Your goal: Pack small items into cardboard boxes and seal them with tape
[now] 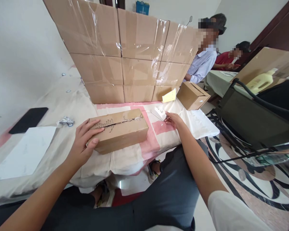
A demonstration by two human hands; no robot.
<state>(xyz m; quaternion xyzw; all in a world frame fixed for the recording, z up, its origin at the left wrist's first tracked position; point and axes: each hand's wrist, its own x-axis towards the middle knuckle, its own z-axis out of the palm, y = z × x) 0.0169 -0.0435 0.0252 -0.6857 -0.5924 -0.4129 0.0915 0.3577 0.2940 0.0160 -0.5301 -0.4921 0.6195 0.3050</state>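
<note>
A long brown cardboard box lies on the cloth-covered table, with a ragged dark seam along its top. My left hand rests on the box's left end, its fingers spread over the top and the thumb at the near edge. To the right of the box, my right hand is just above the cloth with its fingers pressed together, at the end of a thin pale stick-like item. A small white object lies beside those fingertips. Whether the fingers grip the thin item is too small to make out.
Stacked, film-wrapped cartons wall off the table's back. A yellow paper and smaller box are at right. Phone, papers and crumpled foil lie left. Two people sit beyond; a chair stands right.
</note>
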